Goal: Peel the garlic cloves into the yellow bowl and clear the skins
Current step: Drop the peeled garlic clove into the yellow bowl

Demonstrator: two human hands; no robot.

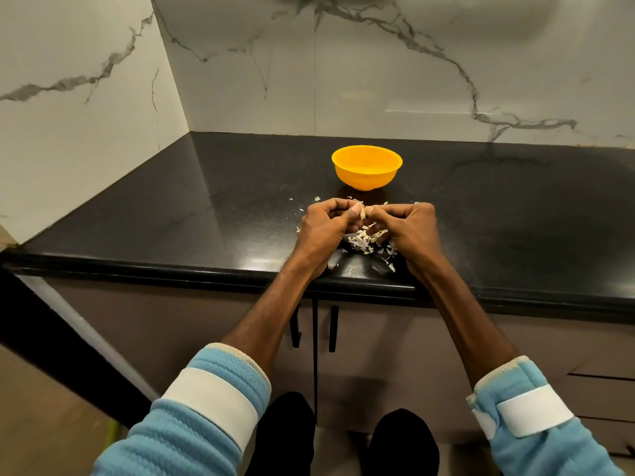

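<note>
Head view has both hands meeting low over the black countertop (pixel 206 218), close to its near edge. The left hand (pixel 326 225) and right hand (pixel 409 225) are curled, and their thumbs and fingertips pinch a small pale garlic clove (pixel 361 211) between them. How much skin is left on it cannot be told. Under and around the hands lies a loose heap of skins (pixel 364 240), with stray flakes scattered to the left, to the right and toward the near edge. The yellow bowl (pixel 364 176) stands farther back, apart from the hands, and what it holds is hidden by its wall.

The likeliest slip is the clove squirting out of the pinch, since a peeled clove is smooth and the hold is only at the tips. It would probably drop into the heap, where pale on pale is hard to find. Flakes by the near edge look ready to go over the counter if a wrist brushes them. Skins sticking to the fingers could also ride along into the bowl when the clove is dropped there.
</note>
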